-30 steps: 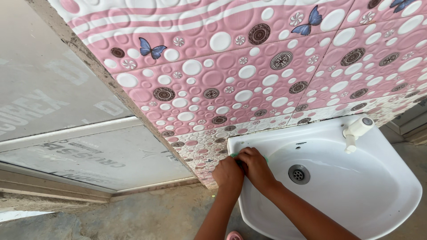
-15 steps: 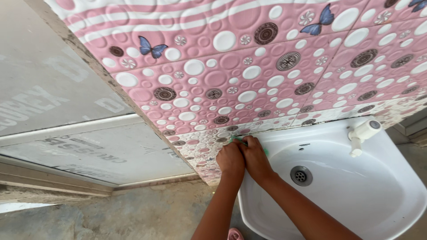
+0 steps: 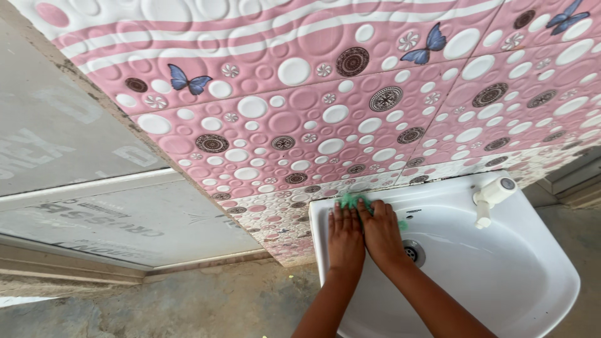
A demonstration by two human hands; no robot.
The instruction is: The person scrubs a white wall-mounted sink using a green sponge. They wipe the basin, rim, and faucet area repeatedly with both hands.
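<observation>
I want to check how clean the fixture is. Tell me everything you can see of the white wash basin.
The white wash basin looks like glossy ceramic, rounded in front, mounted against the pink patterned wall. A white tap sits at its back rim and a metal drain in the bowl. Both hands press a green cloth on its back left rim.

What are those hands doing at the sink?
A person has both hands pressed flat on a green scrubbing cloth at the back rim of a white wash basin. The left hand and right hand lie side by side, fingers pointing toward the pink bubble-patterned wall. The cloth sits where the basin meets the wall. A white tap stands at the far corner, and the drain shows just beside the right wrist.
</observation>
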